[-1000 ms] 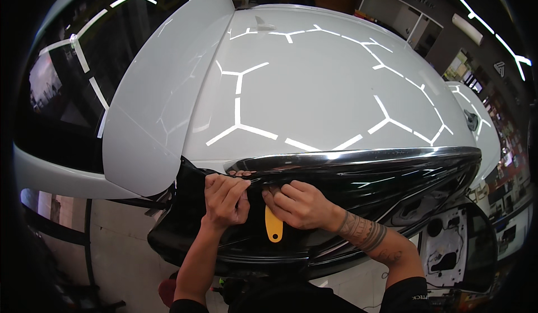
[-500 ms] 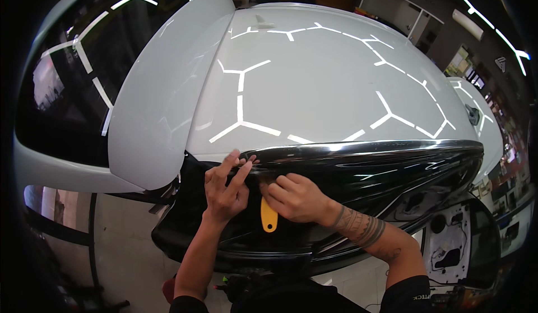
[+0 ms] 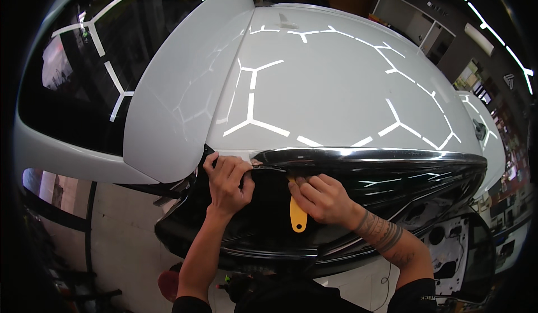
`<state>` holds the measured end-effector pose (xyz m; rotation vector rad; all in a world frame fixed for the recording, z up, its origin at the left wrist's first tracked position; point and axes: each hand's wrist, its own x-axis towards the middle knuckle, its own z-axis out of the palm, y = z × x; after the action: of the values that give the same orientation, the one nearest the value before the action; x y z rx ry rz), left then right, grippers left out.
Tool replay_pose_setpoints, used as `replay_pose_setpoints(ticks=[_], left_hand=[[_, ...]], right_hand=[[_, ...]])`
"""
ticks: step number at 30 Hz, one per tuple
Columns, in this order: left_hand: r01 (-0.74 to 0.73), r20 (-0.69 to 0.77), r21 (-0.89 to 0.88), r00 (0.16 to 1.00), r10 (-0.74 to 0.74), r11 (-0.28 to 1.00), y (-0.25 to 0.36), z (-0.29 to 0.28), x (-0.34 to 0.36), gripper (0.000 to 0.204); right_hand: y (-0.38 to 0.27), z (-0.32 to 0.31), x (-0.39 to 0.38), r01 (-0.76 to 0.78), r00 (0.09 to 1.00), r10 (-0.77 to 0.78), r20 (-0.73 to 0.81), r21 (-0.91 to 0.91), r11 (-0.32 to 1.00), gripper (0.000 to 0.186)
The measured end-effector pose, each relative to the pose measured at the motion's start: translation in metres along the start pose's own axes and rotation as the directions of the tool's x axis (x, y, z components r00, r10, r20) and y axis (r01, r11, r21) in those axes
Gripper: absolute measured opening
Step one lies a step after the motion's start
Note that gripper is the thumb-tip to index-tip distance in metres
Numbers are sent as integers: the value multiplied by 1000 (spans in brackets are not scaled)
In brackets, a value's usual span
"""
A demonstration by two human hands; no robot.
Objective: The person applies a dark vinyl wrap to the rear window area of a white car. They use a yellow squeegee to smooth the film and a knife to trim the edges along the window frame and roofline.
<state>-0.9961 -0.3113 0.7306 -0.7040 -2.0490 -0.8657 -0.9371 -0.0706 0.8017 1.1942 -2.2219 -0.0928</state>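
Note:
A light grey car roof fills the middle, with a shiny trim strip along its near edge and glossy black side surface below. My left hand is at the rear end of that edge, fingers bent and pressed against it; whether they pinch anything is hidden. To its right, my right hand grips a yellow flat plastic scraper with a hole in its handle. The handle points down, and the scraper's upper end is at the black surface just under the trim, partly covered by my fingers.
A grey rear spoiler and dark rear window lie to the left. At lower right stands an open door with its inner panel exposed. A dark red rounded object is low beside my left forearm. A cable runs over the floor.
My left fingers, raised and spread before, have bent down onto the edge. My right hand has shifted right with the scraper, widening the gap between my hands. The whole view has shifted slightly.

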Motion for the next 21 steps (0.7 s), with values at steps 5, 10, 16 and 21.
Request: replay_pose_setpoints(ticks=[5, 10, 16, 21], left_hand=[[-113, -51, -20, 992, 111, 993, -3, -2, 4, 23], [-107, -34, -28, 994, 106, 994, -4, -2, 5, 22], [-119, 9, -20, 993, 119, 993, -5, -4, 11, 22], [-43, 28, -14, 999, 43, 999, -2, -4, 12, 21]], right_hand=[[1, 1, -5, 32, 999, -32, 13, -33, 999, 24], [3, 10, 2, 112, 994, -112, -18, -1, 994, 22], [-7, 22, 22, 141, 990, -141, 5, 24, 990, 18], [-4, 25, 23, 115, 992, -111, -53, 70, 991, 23]])
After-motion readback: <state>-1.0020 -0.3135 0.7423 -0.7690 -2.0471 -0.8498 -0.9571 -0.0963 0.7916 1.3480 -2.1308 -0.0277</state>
